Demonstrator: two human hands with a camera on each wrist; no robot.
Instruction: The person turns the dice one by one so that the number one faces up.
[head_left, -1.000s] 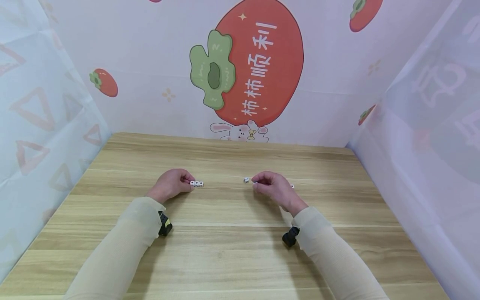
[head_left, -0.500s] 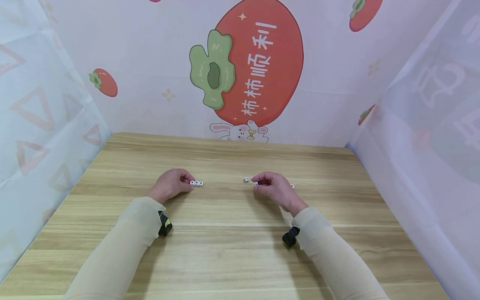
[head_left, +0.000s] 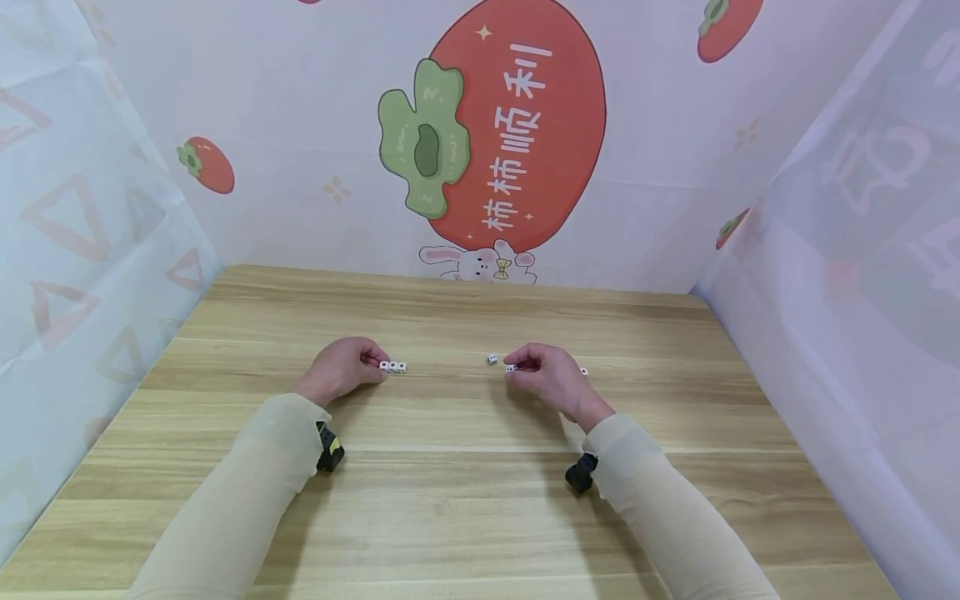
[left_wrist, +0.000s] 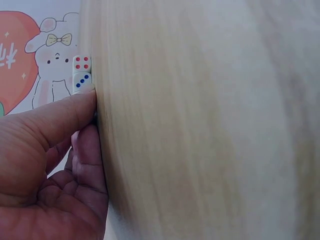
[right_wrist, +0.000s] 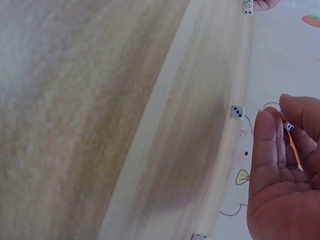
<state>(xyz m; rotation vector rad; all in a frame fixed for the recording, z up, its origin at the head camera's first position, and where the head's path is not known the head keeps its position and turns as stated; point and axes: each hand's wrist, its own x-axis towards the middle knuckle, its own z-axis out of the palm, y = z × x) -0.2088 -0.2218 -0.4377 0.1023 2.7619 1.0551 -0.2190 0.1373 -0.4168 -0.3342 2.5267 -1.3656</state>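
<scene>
Three small white dice (head_left: 393, 367) stand in a row, side by side on the wooden table. My left hand (head_left: 347, 369) pinches the left end of that row between thumb and fingers. Red pips mark one die (left_wrist: 82, 63) in the left wrist view, and blue pips the die (left_wrist: 82, 81) beside it; the thumb hides the rest. My right hand (head_left: 546, 375) pinches another die (head_left: 511, 367) just above the table. In the right wrist view this held die (right_wrist: 289, 126) is partly covered by the thumb and fingers.
A loose die (head_left: 492, 359) lies just left of my right hand. Another die (head_left: 584, 372) sits right of it, partly hidden behind the hand. The wooden table (head_left: 442, 500) ends at a printed back sheet (head_left: 300, 225), with sheets on both sides.
The die in my right fingers has turned a little, showing more of its face than a second ago. My left hand and the row of dice stay in place.
</scene>
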